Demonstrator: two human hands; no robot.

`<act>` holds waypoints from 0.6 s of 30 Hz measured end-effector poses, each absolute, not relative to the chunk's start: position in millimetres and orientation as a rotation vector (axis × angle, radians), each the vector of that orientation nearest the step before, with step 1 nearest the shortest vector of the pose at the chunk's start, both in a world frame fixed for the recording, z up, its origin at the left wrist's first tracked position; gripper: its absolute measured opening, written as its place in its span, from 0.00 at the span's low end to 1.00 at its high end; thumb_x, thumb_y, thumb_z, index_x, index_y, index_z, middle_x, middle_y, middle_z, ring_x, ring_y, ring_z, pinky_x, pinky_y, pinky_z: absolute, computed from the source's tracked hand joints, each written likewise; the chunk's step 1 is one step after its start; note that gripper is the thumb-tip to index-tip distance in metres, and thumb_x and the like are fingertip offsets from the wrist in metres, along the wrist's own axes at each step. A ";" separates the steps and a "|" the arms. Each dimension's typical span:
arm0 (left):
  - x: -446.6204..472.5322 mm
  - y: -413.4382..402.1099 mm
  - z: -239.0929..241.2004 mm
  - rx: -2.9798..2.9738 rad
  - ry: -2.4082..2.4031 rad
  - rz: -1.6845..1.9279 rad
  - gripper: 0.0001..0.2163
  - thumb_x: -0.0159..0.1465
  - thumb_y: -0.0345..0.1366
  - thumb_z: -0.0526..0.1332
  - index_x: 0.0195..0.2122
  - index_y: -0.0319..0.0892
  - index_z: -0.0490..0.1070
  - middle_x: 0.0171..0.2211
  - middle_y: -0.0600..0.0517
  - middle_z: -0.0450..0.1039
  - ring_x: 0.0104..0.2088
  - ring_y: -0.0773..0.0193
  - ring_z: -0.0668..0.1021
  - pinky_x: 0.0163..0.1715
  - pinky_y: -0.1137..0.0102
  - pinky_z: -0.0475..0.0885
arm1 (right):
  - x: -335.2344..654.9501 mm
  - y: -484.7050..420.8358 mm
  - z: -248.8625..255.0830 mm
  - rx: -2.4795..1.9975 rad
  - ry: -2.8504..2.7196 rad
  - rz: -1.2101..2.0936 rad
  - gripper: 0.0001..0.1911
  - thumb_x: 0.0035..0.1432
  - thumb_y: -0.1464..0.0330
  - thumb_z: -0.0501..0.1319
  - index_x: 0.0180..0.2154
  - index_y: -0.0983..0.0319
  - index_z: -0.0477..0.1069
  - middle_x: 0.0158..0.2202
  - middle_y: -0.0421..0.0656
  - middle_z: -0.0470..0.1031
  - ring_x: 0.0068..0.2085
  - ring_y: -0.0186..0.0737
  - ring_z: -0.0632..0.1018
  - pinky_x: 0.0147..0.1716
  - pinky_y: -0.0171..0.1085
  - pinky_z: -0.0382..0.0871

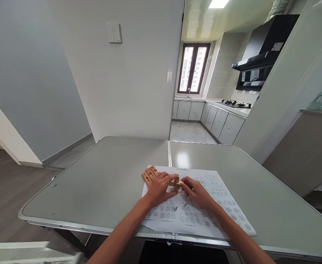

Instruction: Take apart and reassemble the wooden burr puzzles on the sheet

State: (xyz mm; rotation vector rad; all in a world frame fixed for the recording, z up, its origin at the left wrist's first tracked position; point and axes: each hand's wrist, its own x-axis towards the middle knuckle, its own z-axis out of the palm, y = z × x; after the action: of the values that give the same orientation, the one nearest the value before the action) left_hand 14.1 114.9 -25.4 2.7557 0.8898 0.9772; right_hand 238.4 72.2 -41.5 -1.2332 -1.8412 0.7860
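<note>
Between my two hands, several notched wooden burr puzzle pieces (176, 186) are fitted together in a cross shape, with a dark number on one end. My left hand (158, 187) is closed on the left side of them, thumb near the bottom and fingers over the top. From the right, my right hand (196, 191) pinches the end of a piece with thumb and fingertips. Loose wooden pieces (146, 178) with cut-out slots and numbers lie side by side just beyond my left hand, which partly covers them. Under both hands is a printed paper sheet (213, 222) with rows of small diagrams.
The sheet lies on a grey folding table (95, 183) with a metal rim and a centre seam. Small green bits (54, 185) rest near its left edge. A white wall (128, 80) stands behind, and a kitchen counter (218, 117) shows through the doorway.
</note>
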 end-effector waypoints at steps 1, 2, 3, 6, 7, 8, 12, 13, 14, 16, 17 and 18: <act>14.4 114.8 -25.9 2.774 0.887 0.992 0.26 0.61 0.39 0.70 0.60 0.51 0.67 0.47 0.48 0.77 0.49 0.51 0.78 0.49 0.59 0.72 | 238.6 72.3 -41.4 -1.229 -1.843 0.801 0.21 0.71 0.49 0.50 0.39 0.58 0.68 0.25 0.36 0.71 0.25 0.37 0.71 0.28 0.36 0.66; 14.7 114.8 -26.4 2.790 0.881 1.006 0.26 0.62 0.38 0.70 0.60 0.51 0.67 0.47 0.48 0.77 0.49 0.51 0.78 0.50 0.59 0.72 | 238.9 72.4 -41.2 -1.226 -1.845 0.813 0.21 0.71 0.49 0.50 0.39 0.58 0.67 0.24 0.35 0.69 0.24 0.37 0.70 0.28 0.36 0.65; 15.1 114.8 -26.9 2.803 0.871 1.013 0.25 0.62 0.38 0.69 0.60 0.51 0.67 0.47 0.48 0.78 0.50 0.52 0.78 0.51 0.58 0.72 | 239.0 72.5 -41.1 -1.224 -1.847 0.824 0.20 0.71 0.49 0.50 0.39 0.58 0.67 0.23 0.34 0.68 0.24 0.37 0.69 0.28 0.36 0.65; 15.8 114.7 -27.9 2.827 0.826 0.998 0.23 0.65 0.36 0.67 0.60 0.51 0.66 0.49 0.49 0.79 0.50 0.52 0.77 0.53 0.57 0.72 | 239.3 72.5 -40.6 -1.218 -1.858 0.854 0.20 0.72 0.50 0.49 0.37 0.57 0.66 0.22 0.33 0.65 0.24 0.37 0.67 0.28 0.36 0.63; 16.0 114.6 -27.9 2.829 0.816 0.988 0.22 0.65 0.36 0.66 0.60 0.52 0.67 0.51 0.49 0.79 0.50 0.52 0.77 0.53 0.56 0.71 | 239.4 72.4 -40.5 -1.217 -1.860 0.862 0.20 0.72 0.50 0.49 0.37 0.57 0.65 0.22 0.33 0.64 0.25 0.37 0.67 0.28 0.36 0.63; 16.1 114.5 -27.8 2.832 0.809 0.977 0.21 0.66 0.36 0.66 0.60 0.53 0.67 0.52 0.50 0.78 0.50 0.53 0.77 0.53 0.56 0.71 | 239.4 72.2 -40.4 -1.216 -1.861 0.868 0.20 0.72 0.51 0.49 0.37 0.57 0.65 0.23 0.33 0.64 0.25 0.37 0.67 0.28 0.36 0.63; 16.6 113.7 -26.4 2.856 0.799 0.956 0.20 0.67 0.37 0.65 0.59 0.53 0.67 0.56 0.51 0.77 0.50 0.52 0.77 0.54 0.55 0.71 | 240.4 71.6 -40.0 -1.213 -1.857 0.880 0.19 0.73 0.52 0.49 0.38 0.58 0.66 0.25 0.34 0.65 0.27 0.37 0.67 0.29 0.36 0.63; 16.7 113.4 -25.9 2.863 0.799 0.956 0.20 0.67 0.37 0.65 0.59 0.53 0.67 0.56 0.51 0.77 0.50 0.52 0.77 0.54 0.55 0.71 | 240.7 71.5 -39.8 -1.211 -1.859 0.883 0.19 0.73 0.52 0.49 0.38 0.58 0.67 0.25 0.34 0.66 0.27 0.37 0.67 0.29 0.36 0.63; 16.7 113.1 -25.5 2.870 0.799 0.959 0.19 0.67 0.37 0.65 0.59 0.53 0.67 0.56 0.51 0.77 0.50 0.53 0.77 0.54 0.55 0.71 | 241.1 71.5 -39.5 -1.210 -1.860 0.886 0.19 0.73 0.52 0.49 0.38 0.58 0.67 0.26 0.35 0.66 0.27 0.37 0.67 0.29 0.36 0.63; 16.7 112.6 -25.0 2.879 0.793 0.973 0.19 0.68 0.37 0.64 0.60 0.53 0.67 0.55 0.51 0.78 0.50 0.53 0.77 0.54 0.55 0.71 | 241.8 71.4 -38.8 -1.208 -1.863 0.890 0.19 0.73 0.52 0.49 0.39 0.58 0.68 0.26 0.35 0.66 0.27 0.37 0.67 0.30 0.36 0.64; 16.7 112.3 -24.8 2.880 0.787 0.984 0.20 0.68 0.37 0.64 0.60 0.53 0.67 0.55 0.51 0.78 0.50 0.52 0.77 0.54 0.55 0.71 | 242.0 71.2 -38.3 -1.207 -1.862 0.890 0.19 0.73 0.52 0.49 0.39 0.58 0.69 0.27 0.35 0.66 0.28 0.37 0.67 0.30 0.36 0.64; 16.7 112.2 -24.7 2.875 0.783 0.994 0.20 0.67 0.37 0.64 0.60 0.53 0.66 0.54 0.51 0.78 0.50 0.52 0.77 0.54 0.55 0.71 | 242.1 71.1 -37.9 -1.206 -1.861 0.888 0.20 0.73 0.52 0.49 0.39 0.58 0.69 0.27 0.35 0.67 0.28 0.37 0.67 0.30 0.36 0.64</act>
State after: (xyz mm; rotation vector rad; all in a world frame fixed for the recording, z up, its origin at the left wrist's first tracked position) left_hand 16.7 112.2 -24.7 2.8750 0.7826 0.9943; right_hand 242.1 71.1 -37.9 -1.2057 -1.8606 0.8881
